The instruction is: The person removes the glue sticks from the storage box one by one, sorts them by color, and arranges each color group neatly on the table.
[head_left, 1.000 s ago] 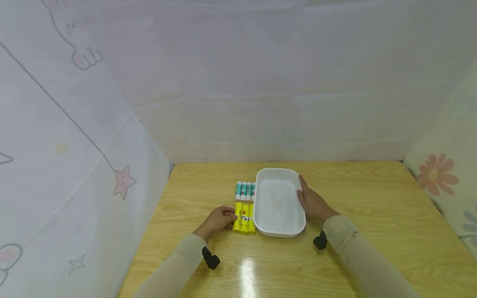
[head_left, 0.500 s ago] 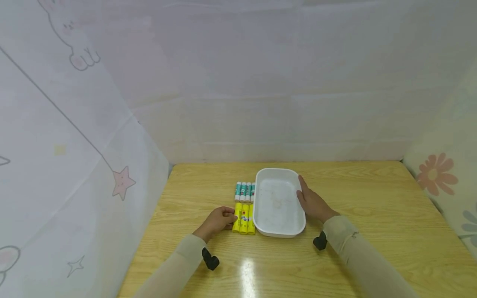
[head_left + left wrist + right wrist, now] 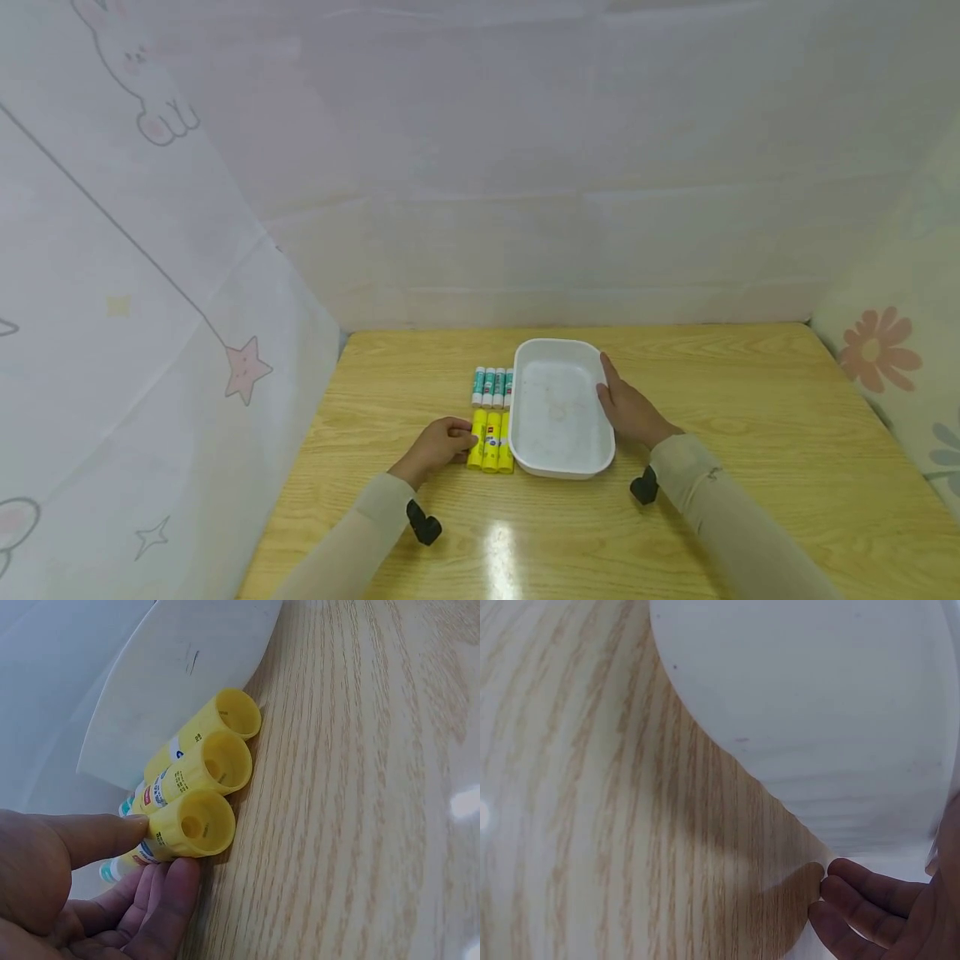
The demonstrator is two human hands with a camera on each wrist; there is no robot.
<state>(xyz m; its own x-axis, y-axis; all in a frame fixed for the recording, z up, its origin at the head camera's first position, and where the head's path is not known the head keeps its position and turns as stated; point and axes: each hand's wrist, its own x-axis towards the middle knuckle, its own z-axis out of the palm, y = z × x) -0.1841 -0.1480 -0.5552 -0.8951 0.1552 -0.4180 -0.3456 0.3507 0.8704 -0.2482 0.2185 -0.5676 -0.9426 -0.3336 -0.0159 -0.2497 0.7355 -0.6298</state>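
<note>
Three yellow glue sticks (image 3: 491, 443) lie side by side on the table, left of a white plastic tray (image 3: 562, 463). With thumb and fingers, my left hand (image 3: 437, 442) pinches the leftmost yellow glue stick (image 3: 191, 829); its thumb (image 3: 105, 834) lies on top and the other fingers are curled at its side. Several small teal-and-white glue sticks (image 3: 489, 387) lie in a row just beyond the yellow ones. My right hand (image 3: 636, 410) grips the tray's right side, thumb at the rim and fingers (image 3: 866, 900) low along the outer wall. Nothing lies inside the tray.
A light wooden table (image 3: 750, 433) bears everything. Behind it hangs a pale cloth wall (image 3: 480, 183), and printed cloth walls close off the left and right sides. The yellow glue sticks lie against the tray's left side.
</note>
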